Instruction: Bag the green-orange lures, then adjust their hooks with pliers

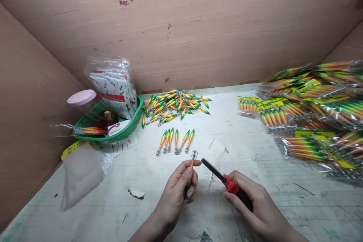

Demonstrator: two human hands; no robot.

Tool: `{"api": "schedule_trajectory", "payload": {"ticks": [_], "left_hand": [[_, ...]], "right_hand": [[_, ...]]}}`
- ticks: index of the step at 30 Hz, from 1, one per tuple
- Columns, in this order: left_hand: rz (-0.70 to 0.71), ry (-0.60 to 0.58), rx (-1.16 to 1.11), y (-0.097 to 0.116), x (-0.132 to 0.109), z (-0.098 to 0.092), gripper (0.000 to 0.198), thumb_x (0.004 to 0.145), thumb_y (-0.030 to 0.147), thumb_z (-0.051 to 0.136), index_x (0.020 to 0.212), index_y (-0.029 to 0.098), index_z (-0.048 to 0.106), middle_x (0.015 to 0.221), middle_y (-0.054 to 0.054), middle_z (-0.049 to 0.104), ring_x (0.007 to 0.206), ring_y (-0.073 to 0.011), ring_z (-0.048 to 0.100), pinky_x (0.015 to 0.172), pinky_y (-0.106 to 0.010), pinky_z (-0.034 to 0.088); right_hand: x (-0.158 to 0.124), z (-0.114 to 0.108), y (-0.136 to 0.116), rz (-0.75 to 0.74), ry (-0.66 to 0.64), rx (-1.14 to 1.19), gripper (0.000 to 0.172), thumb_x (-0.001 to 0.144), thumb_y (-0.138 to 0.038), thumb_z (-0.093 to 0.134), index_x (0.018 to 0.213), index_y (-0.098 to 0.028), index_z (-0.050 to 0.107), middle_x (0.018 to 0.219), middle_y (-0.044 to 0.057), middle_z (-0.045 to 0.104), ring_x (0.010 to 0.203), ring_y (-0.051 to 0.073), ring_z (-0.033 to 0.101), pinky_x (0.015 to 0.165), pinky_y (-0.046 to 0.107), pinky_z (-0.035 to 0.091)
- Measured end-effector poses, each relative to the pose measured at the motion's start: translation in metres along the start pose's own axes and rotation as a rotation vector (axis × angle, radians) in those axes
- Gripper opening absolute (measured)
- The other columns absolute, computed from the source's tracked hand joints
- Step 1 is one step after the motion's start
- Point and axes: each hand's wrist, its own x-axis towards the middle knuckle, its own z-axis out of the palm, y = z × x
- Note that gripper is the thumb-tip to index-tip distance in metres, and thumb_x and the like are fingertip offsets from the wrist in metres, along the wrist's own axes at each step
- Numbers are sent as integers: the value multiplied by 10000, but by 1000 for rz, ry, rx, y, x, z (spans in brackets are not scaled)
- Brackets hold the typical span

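Where pkd, lures (273, 117) in clr bags (313, 147)

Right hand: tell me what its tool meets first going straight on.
The red-and-black tool in the right hand would probably meet the left hand at its index fingertip, or the hooks of the lure it pinches; depth is unclear, so which comes first is uncertain.

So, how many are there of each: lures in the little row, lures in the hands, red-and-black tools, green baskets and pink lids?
Row lures: 6
Held lure, left hand: 1
Red-and-black tool, right hand: 1
Green basket: 1
Pink lid: 1
Total: 10
The heap and packets overlap too much to count.
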Motion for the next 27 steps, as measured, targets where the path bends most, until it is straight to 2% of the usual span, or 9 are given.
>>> {"api": "schedule_trajectory", "payload": {"ticks": [3, 5, 8, 14, 17, 21, 27], "left_hand": [[26, 52, 10, -3, -1, -1, 410, 793, 476, 668, 1067, 187, 570, 771, 26, 497, 517, -53, 395, 414, -180, 259], [35, 74, 46, -3, -3, -3, 409, 797, 452, 678, 1090, 186, 578, 765, 28, 504, 500, -38, 361, 416, -174, 240], [69, 90, 102, -3, -7, -4, 424, 850, 464, 614, 1167, 184, 585, 764, 27, 500, 497, -24, 295, 444, -178, 212], [126, 113, 319, -2, -10, -2, 459, 885, 518, 518, 1152, 157, 615, 739, 14, 463, 534, -65, 342, 469, -210, 264], [232, 138, 508, -2, -10, -5, 370, 932, 439, 466, 1141, 183, 632, 759, -2, 493, 581, -92, 406, 512, -222, 325], [398, 173, 714, -3, -11, -6, 296, 952, 331, 446, 1121, 206, 654, 773, -18, 532, 705, -137, 513, 647, -245, 417], [490, 207, 806, -7, -12, -1, 289, 955, 257, 422, 1121, 203, 653, 775, -25, 561, 689, -142, 536, 637, -242, 436]], "right_hand": [[-1, 5, -6, -55, -26, -48, 174, 959, -241, 441, 787, -219, 422, 718, -15, 475, 623, 115, 497, 558, 213, 423], [-1, 6, -10, -78, -22, -68, 166, 955, -221, 434, 790, -217, 420, 723, -9, 485, 631, 117, 509, 562, 213, 436], [-1, 8, -13, -94, -18, -95, 154, 948, -199, 432, 795, -215, 424, 732, -1, 502, 646, 124, 524, 567, 220, 448], [-1, 9, -14, -91, -27, -96, 141, 941, -194, 444, 803, -219, 429, 739, 7, 513, 662, 142, 531, 578, 240, 454], [0, 9, -14, -101, -20, -102, 144, 935, -179, 451, 800, -221, 423, 739, 7, 511, 661, 141, 527, 575, 237, 452], [-1, 8, -14, -109, -29, -133, 137, 934, -170, 449, 812, -221, 416, 748, 9, 509, 679, 145, 525, 586, 240, 447], [-5, 9, -11, -107, -51, -165, 116, 933, -159, 440, 834, -218, 429, 776, 24, 534, 700, 156, 534, 598, 254, 446]]}}
